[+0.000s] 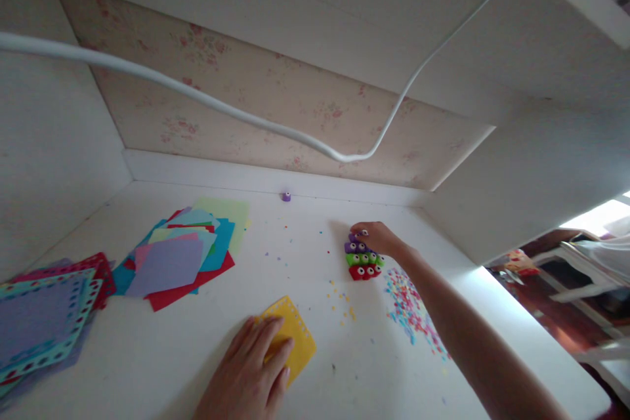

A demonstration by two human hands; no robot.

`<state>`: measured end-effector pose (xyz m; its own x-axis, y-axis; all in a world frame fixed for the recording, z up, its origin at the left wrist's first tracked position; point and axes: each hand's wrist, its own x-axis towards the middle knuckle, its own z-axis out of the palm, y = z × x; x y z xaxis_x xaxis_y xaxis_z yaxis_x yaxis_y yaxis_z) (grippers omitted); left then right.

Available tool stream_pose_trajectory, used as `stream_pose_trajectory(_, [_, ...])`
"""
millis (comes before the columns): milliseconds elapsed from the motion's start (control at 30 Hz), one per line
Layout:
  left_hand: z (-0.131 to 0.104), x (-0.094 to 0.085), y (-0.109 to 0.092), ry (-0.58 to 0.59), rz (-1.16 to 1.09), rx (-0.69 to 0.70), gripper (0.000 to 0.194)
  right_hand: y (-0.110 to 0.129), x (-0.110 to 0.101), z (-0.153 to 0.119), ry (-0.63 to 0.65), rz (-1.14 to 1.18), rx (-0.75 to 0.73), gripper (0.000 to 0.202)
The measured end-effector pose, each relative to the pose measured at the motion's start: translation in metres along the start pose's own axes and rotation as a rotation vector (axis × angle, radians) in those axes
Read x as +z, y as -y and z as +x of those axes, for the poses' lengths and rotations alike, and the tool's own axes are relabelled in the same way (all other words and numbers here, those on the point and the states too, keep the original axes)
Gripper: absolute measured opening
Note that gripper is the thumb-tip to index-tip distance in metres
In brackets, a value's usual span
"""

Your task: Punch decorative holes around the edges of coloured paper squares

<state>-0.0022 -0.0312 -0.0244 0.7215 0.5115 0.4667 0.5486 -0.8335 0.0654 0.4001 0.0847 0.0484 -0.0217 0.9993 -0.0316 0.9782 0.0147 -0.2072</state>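
Note:
My left hand (pixel 256 367) lies with its fingers flat on a yellow sheet of paper (pixel 300 344), which has small holes punched along its upper edges. Farther off, my right hand (pixel 377 236) reaches to the back of a cluster of small craft punches with white, eye-like tops. Its fingers are closed around a purple punch (pixel 363 233) there, partly hidden by the hand. In front of it stand more purple punches (pixel 353 247), a row of green punches (pixel 361 258) and a row of red punches (pixel 364 272).
A lone purple punch (pixel 287 197) stands by the back wall. Coloured paper sheets (pixel 172 262) are piled at left, beside hole-edged sheets (pixel 39 321). Punched confetti (pixel 411 302) lies under my right forearm, with yellow bits (pixel 350 312) nearer the middle. A white cable (pixel 246 117) hangs across the view.

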Motion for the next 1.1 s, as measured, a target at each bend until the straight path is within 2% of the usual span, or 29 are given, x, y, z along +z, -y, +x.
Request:
stream_pose_trajectory(200, [0.001, 0.003, 0.002, -0.031, 0.019, 0.032, 0.030, -0.019, -0.009, 0.012, 0.031, -0.080, 0.077, 0.043])
stream_pose_trajectory(400, [0.001, 0.001, 0.003, -0.031, 0.002, 0.025, 0.031, -0.026, -0.012, 0.016, 0.129, -0.148, 0.082, 0.030])
stream_pose_trajectory(667, [0.000, 0.003, 0.004, -0.037, -0.014, 0.033, 0.029, -0.022, -0.013, 0.011, 0.110, -0.154, 0.068, 0.027])
stream_pose_trajectory(800, [0.001, 0.003, 0.005, -0.041, -0.005, 0.041, 0.030, -0.022, -0.014, 0.011, 0.062, -0.137, 0.072, 0.027])
stream_pose_trajectory(967, [0.002, 0.003, 0.004, -0.031, -0.001, 0.030, 0.031, -0.010, -0.015, 0.020, -0.035, -0.101, 0.061, 0.032])
stream_pose_trajectory(1100, [0.002, 0.002, 0.003, -0.037, -0.008, 0.029, 0.031, 0.021, -0.005, 0.036, -0.079, -0.047, 0.014, 0.032])
